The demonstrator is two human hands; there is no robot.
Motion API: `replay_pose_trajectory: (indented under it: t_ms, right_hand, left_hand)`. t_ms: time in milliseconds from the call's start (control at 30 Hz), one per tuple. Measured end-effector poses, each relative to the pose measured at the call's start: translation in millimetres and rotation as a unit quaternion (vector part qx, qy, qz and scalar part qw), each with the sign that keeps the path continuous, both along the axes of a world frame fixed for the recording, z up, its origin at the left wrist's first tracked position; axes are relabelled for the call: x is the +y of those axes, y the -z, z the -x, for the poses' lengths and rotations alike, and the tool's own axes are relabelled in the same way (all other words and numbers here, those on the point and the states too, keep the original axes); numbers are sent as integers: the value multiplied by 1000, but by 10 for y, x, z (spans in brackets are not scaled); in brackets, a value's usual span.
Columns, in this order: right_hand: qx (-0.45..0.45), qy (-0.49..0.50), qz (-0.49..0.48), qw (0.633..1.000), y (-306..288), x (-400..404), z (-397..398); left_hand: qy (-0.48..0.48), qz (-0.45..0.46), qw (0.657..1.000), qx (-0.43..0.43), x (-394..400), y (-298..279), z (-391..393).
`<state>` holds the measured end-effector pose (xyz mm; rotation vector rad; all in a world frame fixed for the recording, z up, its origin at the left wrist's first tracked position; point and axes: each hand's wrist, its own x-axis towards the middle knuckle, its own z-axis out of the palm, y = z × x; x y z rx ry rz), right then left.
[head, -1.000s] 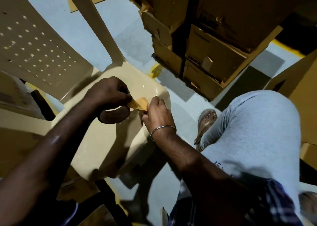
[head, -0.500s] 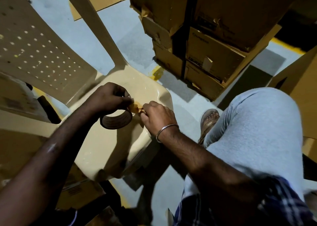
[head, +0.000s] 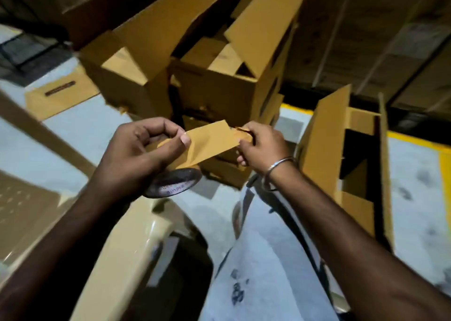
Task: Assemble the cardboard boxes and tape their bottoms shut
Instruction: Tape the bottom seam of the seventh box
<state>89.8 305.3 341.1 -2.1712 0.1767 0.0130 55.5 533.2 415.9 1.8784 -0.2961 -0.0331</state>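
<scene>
STEP: draw tape for box bottom | LEFT: left hand [head: 136, 154] grips tape roll [head: 174, 182], thumb on strip | RIGHT: right hand [head: 262, 145] fingers pinch end of tape strip [head: 211, 142] | METHOD: pull level, keep strip taut, untwisted | COUNT: 1 roll, 1 strip; open box [head: 346, 159] right; boxes [head: 207, 71] ahead, number unclear.

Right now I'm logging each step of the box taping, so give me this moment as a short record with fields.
left hand: grips the tape roll, thumb on the strip
right hand: pinches the free end of the tape strip
tape strip: brown, pulled out between the hands, touching no box
open boxes: stacked cardboard boxes ahead, flaps up
nearest box: open cardboard box to the right on the floor
chair: beige plastic chair below the left hand
</scene>
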Motion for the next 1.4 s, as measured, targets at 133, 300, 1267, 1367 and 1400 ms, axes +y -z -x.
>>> replay_pose_trajectory:
  t_ms: [133, 300, 1267, 1367, 1400]
  right_hand:
    - [64, 71, -275, 957, -348, -1217, 435]
    - [26, 200, -465, 862, -287, -2362, 1035]
    - [-43, 237, -448, 861, 717, -3874, 671]
    - [-59, 242, -432, 867, 750, -3909, 647]
    - [-66, 248, -428, 867, 757, -3927, 641]
  left_hand:
    - [96, 3, 993, -63, -991, -114, -126]
    - [205, -2, 974, -99, -2176, -84, -176]
    - [327, 54, 943, -8, -4458, 1557, -777]
    - [341, 45, 939, -27, -4464, 1583, -804]
    - [352, 41, 934, -40, -4464, 1579, -812]
